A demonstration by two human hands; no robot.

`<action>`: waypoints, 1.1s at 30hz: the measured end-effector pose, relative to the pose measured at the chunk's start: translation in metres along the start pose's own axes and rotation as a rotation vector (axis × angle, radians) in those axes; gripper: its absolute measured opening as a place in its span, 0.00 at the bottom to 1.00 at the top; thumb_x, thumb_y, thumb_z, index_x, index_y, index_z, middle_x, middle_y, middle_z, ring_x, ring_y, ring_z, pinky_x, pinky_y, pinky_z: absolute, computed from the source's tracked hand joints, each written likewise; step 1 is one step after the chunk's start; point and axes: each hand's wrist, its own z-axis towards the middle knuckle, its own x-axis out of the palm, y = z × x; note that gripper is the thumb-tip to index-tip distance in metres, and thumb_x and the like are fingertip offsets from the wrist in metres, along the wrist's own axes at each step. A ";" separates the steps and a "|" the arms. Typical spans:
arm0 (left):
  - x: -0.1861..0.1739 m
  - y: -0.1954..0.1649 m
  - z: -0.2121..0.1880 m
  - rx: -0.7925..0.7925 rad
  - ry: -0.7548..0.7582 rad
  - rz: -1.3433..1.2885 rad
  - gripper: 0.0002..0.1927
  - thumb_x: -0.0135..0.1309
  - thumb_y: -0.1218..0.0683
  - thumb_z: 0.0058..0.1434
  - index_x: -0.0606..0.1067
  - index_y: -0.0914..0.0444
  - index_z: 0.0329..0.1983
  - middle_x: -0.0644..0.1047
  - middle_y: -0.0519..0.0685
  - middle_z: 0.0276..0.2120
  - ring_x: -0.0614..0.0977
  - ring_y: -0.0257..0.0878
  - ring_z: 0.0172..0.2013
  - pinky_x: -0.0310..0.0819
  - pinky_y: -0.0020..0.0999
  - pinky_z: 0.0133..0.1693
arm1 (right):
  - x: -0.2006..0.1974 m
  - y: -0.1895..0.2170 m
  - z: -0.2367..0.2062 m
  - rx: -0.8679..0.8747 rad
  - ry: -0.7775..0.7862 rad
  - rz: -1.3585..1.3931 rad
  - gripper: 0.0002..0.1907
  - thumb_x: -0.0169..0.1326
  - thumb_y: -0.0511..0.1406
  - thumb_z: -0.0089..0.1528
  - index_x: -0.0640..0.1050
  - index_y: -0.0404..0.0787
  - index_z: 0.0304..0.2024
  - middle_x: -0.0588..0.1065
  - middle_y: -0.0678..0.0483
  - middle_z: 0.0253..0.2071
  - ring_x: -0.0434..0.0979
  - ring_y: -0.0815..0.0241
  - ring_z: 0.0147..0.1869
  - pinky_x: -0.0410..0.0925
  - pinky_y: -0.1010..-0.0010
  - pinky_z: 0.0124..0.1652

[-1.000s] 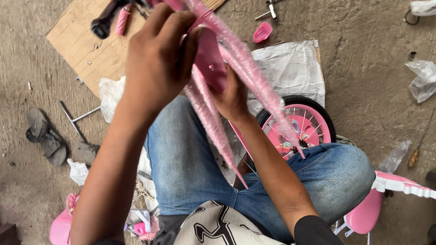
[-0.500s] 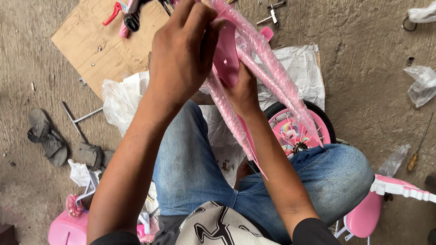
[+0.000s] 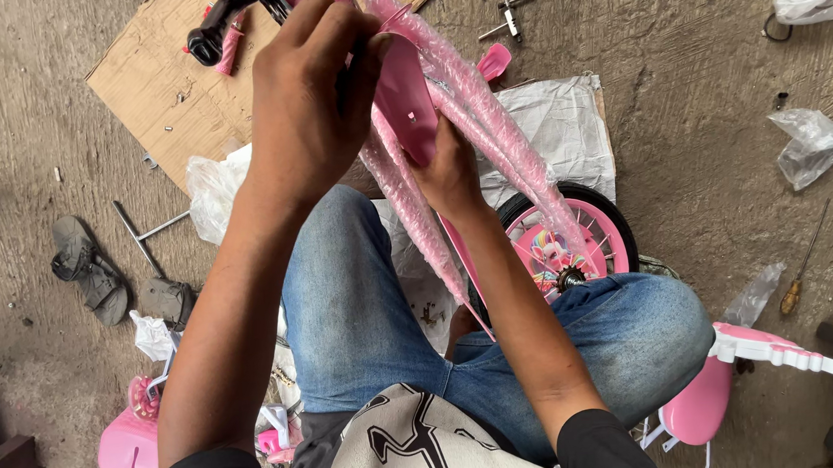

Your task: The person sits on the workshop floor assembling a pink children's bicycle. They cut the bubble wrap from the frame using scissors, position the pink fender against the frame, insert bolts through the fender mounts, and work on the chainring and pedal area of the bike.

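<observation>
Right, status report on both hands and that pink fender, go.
Left hand gripping top of pink fender. Right hand bracing it lower, against bubble-wrapped frame tubes. Pink wheel beside right knee, nothing blocking.

A sheet of brown cardboard (image 3: 157,81) lay on the concrete floor at eleven o'clock, a black handlebar stem with a pink grip (image 3: 216,36) on its upper edge. At nine o'clock sat a grey sandal (image 3: 91,275), with a thin metal rod (image 3: 138,241) just beside it. A crumpled clear plastic bag (image 3: 811,142) lay at two o'clock. A wooden-handled screwdriver (image 3: 803,266) rested at three o'clock. A pink seat (image 3: 696,404) stood at four o'clock, beside a white and pink part (image 3: 788,349). A pink plastic piece (image 3: 128,448) lay at eight o'clock
</observation>
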 end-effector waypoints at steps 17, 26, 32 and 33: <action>-0.029 -0.020 0.028 -0.210 0.250 -0.114 0.06 0.55 0.63 0.71 0.78 0.71 0.47 0.80 0.54 0.37 0.84 0.37 0.33 0.77 0.28 0.35 | -0.002 0.001 -0.003 0.015 -0.003 0.006 0.40 0.69 0.41 0.58 0.67 0.28 0.64 0.75 0.33 0.55 0.77 0.36 0.58 0.69 0.54 0.57; -0.024 -0.016 0.024 -0.144 0.186 -0.080 0.03 0.57 0.66 0.71 0.80 0.72 0.46 0.80 0.54 0.38 0.84 0.36 0.35 0.76 0.28 0.37 | -0.001 -0.001 -0.003 0.103 0.075 0.013 0.33 0.68 0.40 0.59 0.69 0.29 0.58 0.77 0.37 0.50 0.80 0.39 0.54 0.71 0.55 0.55; -0.021 -0.016 0.023 -0.242 0.182 -0.070 0.05 0.58 0.65 0.69 0.80 0.69 0.46 0.79 0.53 0.36 0.83 0.37 0.31 0.74 0.30 0.34 | 0.002 -0.006 -0.007 0.054 0.048 -0.015 0.32 0.67 0.39 0.60 0.69 0.28 0.59 0.77 0.37 0.50 0.79 0.38 0.54 0.71 0.54 0.55; -0.021 -0.016 0.023 -0.177 0.172 -0.050 0.06 0.58 0.66 0.70 0.80 0.69 0.48 0.80 0.53 0.39 0.83 0.37 0.33 0.75 0.30 0.36 | 0.003 -0.006 -0.007 0.054 0.046 -0.022 0.33 0.67 0.39 0.60 0.68 0.28 0.59 0.76 0.37 0.50 0.79 0.38 0.54 0.71 0.54 0.55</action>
